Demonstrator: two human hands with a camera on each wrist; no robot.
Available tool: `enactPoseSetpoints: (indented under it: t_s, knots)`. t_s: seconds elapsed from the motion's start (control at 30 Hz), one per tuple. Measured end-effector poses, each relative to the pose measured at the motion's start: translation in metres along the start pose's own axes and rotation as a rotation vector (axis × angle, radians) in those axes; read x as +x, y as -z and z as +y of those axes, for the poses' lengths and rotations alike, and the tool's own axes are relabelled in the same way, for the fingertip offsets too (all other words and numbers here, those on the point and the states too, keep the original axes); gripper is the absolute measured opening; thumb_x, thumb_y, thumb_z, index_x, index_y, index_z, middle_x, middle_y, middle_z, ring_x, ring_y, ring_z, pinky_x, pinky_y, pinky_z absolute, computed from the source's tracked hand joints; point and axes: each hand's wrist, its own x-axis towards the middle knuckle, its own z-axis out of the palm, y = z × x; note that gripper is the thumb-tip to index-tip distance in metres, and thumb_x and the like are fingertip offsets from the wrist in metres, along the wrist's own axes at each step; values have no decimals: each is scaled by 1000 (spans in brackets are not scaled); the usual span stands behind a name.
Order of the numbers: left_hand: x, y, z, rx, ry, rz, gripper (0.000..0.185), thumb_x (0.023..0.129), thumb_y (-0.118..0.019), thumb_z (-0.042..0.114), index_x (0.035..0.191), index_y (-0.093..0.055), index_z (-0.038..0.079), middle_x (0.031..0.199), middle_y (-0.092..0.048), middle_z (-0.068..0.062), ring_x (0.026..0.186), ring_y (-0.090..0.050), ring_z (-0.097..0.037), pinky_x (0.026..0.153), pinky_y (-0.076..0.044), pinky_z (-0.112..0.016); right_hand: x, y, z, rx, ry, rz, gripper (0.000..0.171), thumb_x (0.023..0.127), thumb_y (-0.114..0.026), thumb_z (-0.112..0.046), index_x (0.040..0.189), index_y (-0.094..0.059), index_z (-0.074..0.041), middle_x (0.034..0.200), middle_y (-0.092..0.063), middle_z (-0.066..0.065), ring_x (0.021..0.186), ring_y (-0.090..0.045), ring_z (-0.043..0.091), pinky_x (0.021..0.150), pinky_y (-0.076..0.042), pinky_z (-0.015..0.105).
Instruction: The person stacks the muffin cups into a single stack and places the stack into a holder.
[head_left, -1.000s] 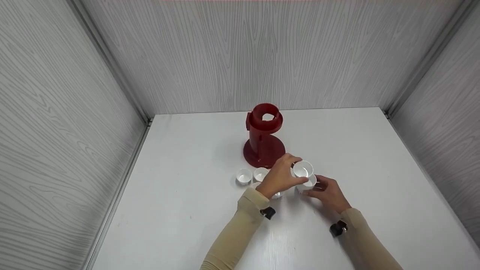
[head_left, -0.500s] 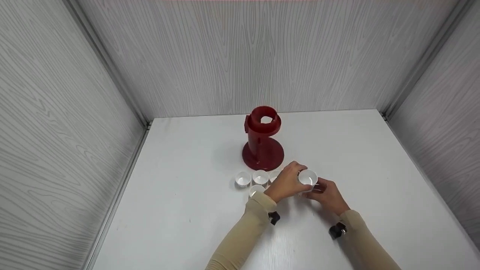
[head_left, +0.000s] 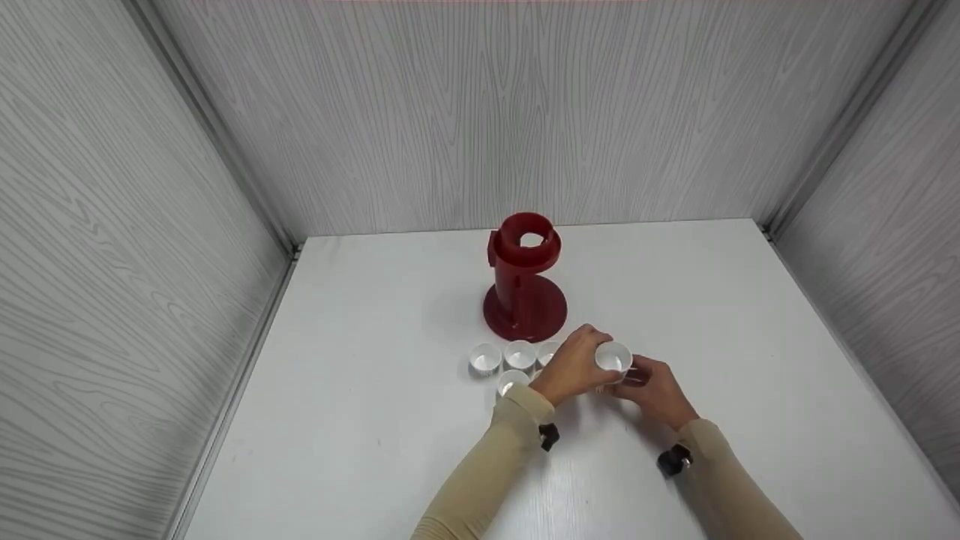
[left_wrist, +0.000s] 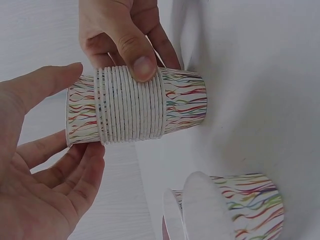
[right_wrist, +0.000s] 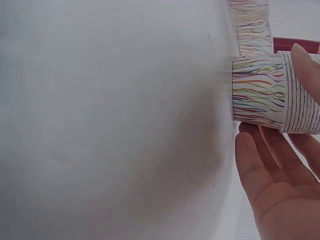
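In the head view, my left hand (head_left: 571,369) pinches the top white paper cup (head_left: 613,361) between thumb and fingers. Colourful wavy lines mark the cup walls. Below that cup is a stack of nested paper cups (left_wrist: 131,105), standing base down on the table. The top cup (left_wrist: 82,111) sits partly inside the stack, its patterned wall showing above the packed rims. My right hand (head_left: 658,394) holds the stack from the side, thumb and fingers around the rims. In the right wrist view, the stack's lower wall (right_wrist: 257,92) shows beside my right hand (right_wrist: 280,195).
Several single paper cups (head_left: 485,360) stand left of the stack, partly hidden by my left hand. Behind them stands a dark red holder (head_left: 517,281) with a ring top and round base. The white table (head_left: 360,390) is bounded by grey wood-grain walls (head_left: 465,112).
My left hand has lowered the top cup onto the stack, shifting slightly right and nearer. Between half a second ago and now almost nothing moves. My right hand stays around the stack.
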Motion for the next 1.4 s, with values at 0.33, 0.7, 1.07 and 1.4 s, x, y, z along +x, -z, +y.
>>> enactPoseSetpoints:
  t_s: [0.33, 0.7, 1.07, 1.4]
  knots:
    - [1, -2, 0, 57, -5, -13, 58, 82, -86, 33, 130, -69, 7, 123, -62, -6, 115, -60, -16, 104, -48, -21, 0, -1, -2, -4, -18, 7, 50, 84, -85, -9, 130, -67, -1, 129, -69, 21, 115, -71, 32, 89, -60, 25]
    - [0, -3, -2, 46, 26, -24, 58, 80, -86, 33, 130, -71, 7, 121, -61, -4, 115, -59, -15, 102, -48, -21, -1, -1, -3, 1, -11, -2, 52, 84, -86, -13, 131, -67, -2, 130, -69, 21, 115, -72, 33, 88, -60, 23]
    - [-1, -5, -5, 13, 80, -60, 62, 78, -89, 36, 131, -71, 9, 117, -61, -3, 110, -59, -12, 99, -49, -20, -2, -2, -2, -4, -21, 1, 54, 84, -86, -13, 134, -66, -3, 130, -69, 18, 114, -72, 28, 91, -60, 24]
    - [3, -5, -6, 2, 94, -70, 61, 78, -90, 35, 130, -72, 9, 114, -64, -5, 104, -60, -11, 95, -50, -20, -1, -2, -3, -13, -1, 14, 55, 85, -85, -11, 136, -65, -3, 132, -68, 21, 116, -72, 30, 89, -60, 23]
